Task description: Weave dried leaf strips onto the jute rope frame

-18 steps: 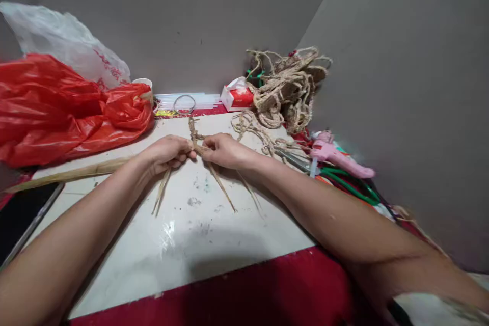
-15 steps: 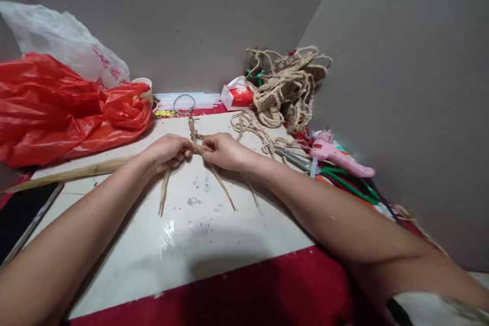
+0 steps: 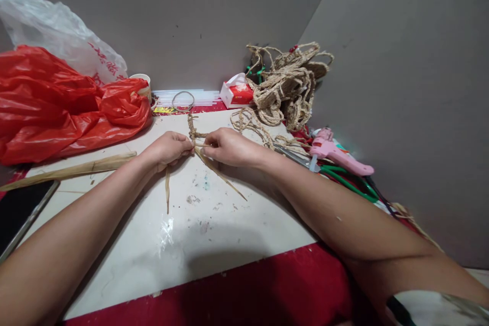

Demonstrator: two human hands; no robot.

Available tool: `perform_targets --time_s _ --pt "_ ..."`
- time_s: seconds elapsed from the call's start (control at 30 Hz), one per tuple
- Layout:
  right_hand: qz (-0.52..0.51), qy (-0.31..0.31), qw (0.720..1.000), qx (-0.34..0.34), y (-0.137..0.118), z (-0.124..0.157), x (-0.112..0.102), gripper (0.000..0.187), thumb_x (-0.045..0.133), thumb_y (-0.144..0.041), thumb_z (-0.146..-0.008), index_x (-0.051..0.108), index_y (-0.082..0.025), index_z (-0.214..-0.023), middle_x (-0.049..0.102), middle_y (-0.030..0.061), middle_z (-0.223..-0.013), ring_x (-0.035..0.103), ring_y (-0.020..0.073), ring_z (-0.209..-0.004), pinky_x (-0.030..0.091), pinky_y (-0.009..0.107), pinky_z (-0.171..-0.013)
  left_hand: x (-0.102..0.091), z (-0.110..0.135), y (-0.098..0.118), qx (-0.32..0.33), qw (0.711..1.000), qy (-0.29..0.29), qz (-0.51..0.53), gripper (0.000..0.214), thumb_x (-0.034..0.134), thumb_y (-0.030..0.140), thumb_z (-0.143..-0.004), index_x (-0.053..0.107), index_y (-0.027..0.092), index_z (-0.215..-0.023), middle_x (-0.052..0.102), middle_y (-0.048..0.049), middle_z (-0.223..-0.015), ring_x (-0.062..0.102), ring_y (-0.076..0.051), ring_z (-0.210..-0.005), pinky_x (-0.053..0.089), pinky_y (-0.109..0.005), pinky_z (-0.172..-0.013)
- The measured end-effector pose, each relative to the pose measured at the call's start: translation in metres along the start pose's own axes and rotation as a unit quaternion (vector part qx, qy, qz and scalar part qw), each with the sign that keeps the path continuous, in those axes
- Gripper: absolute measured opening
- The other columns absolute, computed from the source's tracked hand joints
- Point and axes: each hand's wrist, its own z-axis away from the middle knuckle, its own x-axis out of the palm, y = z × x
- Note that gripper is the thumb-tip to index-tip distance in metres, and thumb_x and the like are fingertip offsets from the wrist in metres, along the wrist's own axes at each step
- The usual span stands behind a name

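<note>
A short braided piece of dry plant fibre (image 3: 192, 126) stands out on the far side of my hands, over the white board. My left hand (image 3: 171, 150) is closed, pinching the lower end of the braid where its strands part. Close beside it on the right, my right hand (image 3: 226, 146) has thumb and forefinger pinched on a thin fibre strand (image 3: 201, 145). One loose strand (image 3: 167, 191) hangs below my left hand. Another strand (image 3: 225, 179) slants down to the right beneath my right hand.
Left are a red plastic bag (image 3: 72, 107), a long dry leaf strip (image 3: 76, 170) and a phone (image 3: 25, 211). Behind lie clear sticks (image 3: 206, 97), a wire ring (image 3: 183, 101) and a tissue pack (image 3: 240, 94). Coiled rope (image 3: 284, 89) and a pink glue gun (image 3: 338, 153) sit right.
The strand below my right hand now stretches farther right, and a separate thin strand shows between my hands. My right fingers have shifted slightly on the fibre; my left hand stays at the braid.
</note>
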Motion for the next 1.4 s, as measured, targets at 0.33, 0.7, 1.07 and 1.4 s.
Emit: perform_targets --time_s 0.33,0.7,1.07,1.4 --pt "-0.308 -0.088 0.940 0.113 -0.027 0.008 0.012 0.023 0.043 -0.018 -0.087 0.051 -0.015 -0.066 0.058 0.0017 -0.054 0.047 0.0085 -0.039 0.036 0.022 -0.044 0.002 0.001 -0.004 0.016 0.999 -0.004 0.046 0.023 0.054 0.016 -0.074 0.049 0.015 -0.052 0.043 0.0040 -0.041 0.024 -0.002 -0.030 0.011 -0.020 -0.033" --pt "0.071 -0.015 0.997 -0.022 -0.036 0.022 0.019 0.025 0.043 -0.023 -0.084 0.066 -0.012 -0.078 0.067 0.0107 -0.078 0.056 0.0170 -0.066 0.036 0.027 -0.060 0.006 0.008 0.001 0.008 0.986 -0.025 0.162 0.026 0.061 0.018 -0.074 0.048 0.014 -0.052 0.030 0.0082 -0.038 0.020 -0.001 -0.032 0.010 -0.016 -0.034" --pt "-0.299 0.038 0.949 0.094 -0.007 -0.003 0.002 0.029 0.049 -0.033 -0.090 0.059 -0.012 -0.073 0.059 0.0043 -0.065 0.047 0.0083 -0.052 0.034 0.020 -0.049 0.000 0.002 0.000 -0.011 0.979 -0.033 0.201 0.016 0.060 0.015 -0.074 0.059 0.011 -0.059 0.056 0.0001 -0.049 0.035 -0.003 -0.035 0.026 -0.018 -0.039" --pt "-0.280 -0.096 0.942 0.159 0.001 -0.012 0.005 0.037 0.046 -0.037 -0.092 0.064 -0.012 -0.069 0.032 -0.0056 -0.044 0.023 0.0037 -0.033 0.014 0.021 -0.034 0.001 0.007 0.003 0.086 0.995 -0.041 0.022 0.015 0.056 0.015 -0.074 0.063 0.011 -0.062 0.065 -0.0038 -0.065 0.050 -0.008 -0.057 0.038 -0.018 -0.057"
